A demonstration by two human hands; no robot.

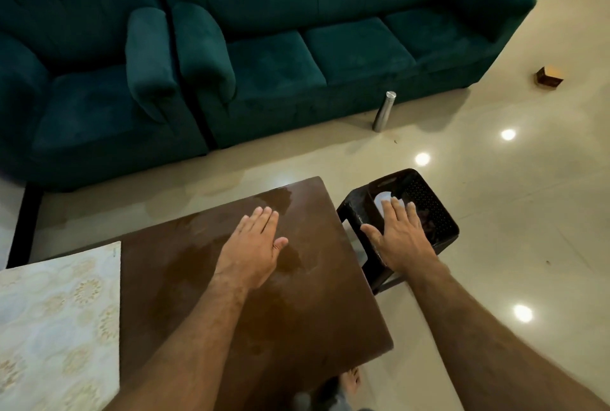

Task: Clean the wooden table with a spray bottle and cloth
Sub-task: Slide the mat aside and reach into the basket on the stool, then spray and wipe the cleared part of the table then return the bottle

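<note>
The brown wooden table [297,305] fills the lower middle of the head view, with wet-looking patches on its top. My left hand [254,245] is spread flat over the table near its far right corner, fingers apart, holding nothing. My right hand [401,235] is spread over a dark plastic stool [432,206] just right of the table. A white object [383,197] lies on the stool under my fingertips; whether it is the cloth I cannot tell. No spray bottle is in view.
A patterned cream sheet [59,321] covers the table's left part. A dark green sofa [330,47] and armchair [82,97] stand behind. A steel bottle [384,110] and a small brown box [549,75] sit on the glossy tiled floor. My foot [350,381] shows below the table edge.
</note>
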